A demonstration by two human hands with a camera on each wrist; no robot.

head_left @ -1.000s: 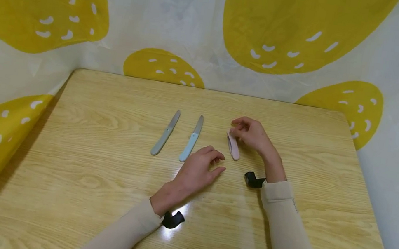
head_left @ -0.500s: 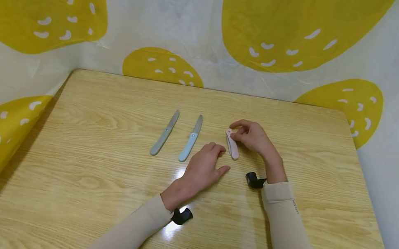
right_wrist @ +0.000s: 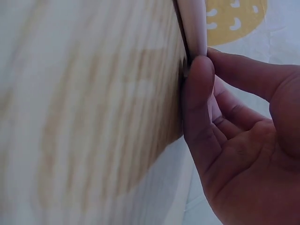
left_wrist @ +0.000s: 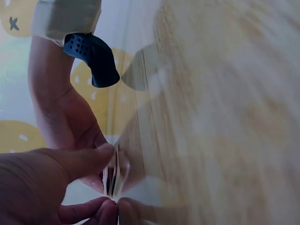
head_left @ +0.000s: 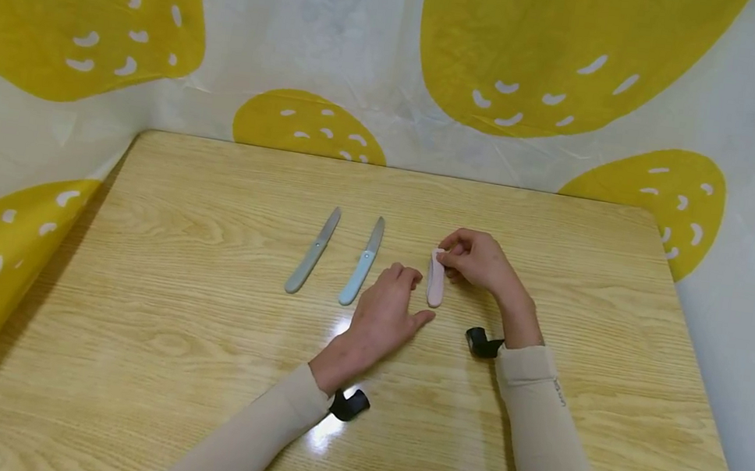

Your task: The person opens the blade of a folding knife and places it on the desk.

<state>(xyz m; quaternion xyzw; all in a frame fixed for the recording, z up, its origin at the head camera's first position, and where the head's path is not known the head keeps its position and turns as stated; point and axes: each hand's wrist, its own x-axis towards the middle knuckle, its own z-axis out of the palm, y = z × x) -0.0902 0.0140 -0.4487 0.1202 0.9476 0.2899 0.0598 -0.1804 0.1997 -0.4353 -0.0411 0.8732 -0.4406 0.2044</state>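
Observation:
A pink folding knife [head_left: 436, 280], folded so that no blade sticks out, stands on the wooden table right of centre. My right hand [head_left: 479, 260] pinches its far end between thumb and fingers; in the right wrist view the pink handle [right_wrist: 193, 23] rises from those fingertips. Just left of the knife, my left hand [head_left: 384, 311] has its thumb and fingers spread loosely apart. From the left wrist, the knife [left_wrist: 115, 176] appears nearly end-on beside the left thumb. Two unfolded knives, one grey-green [head_left: 306, 264] and one light blue [head_left: 358, 274], lie left of the left hand.
A wood-grain table [head_left: 156, 365] spreads under both hands. White cloth with yellow fruit print [head_left: 320, 122] hangs behind it and at the sides. A black camera mount sits at the left wrist [head_left: 349, 405] and another at the right wrist [head_left: 481, 342].
The pink folding knife has been turned, and its slot now shows less from above. My left hand has come right and slightly forward, closer to it. Both other knives stay put.

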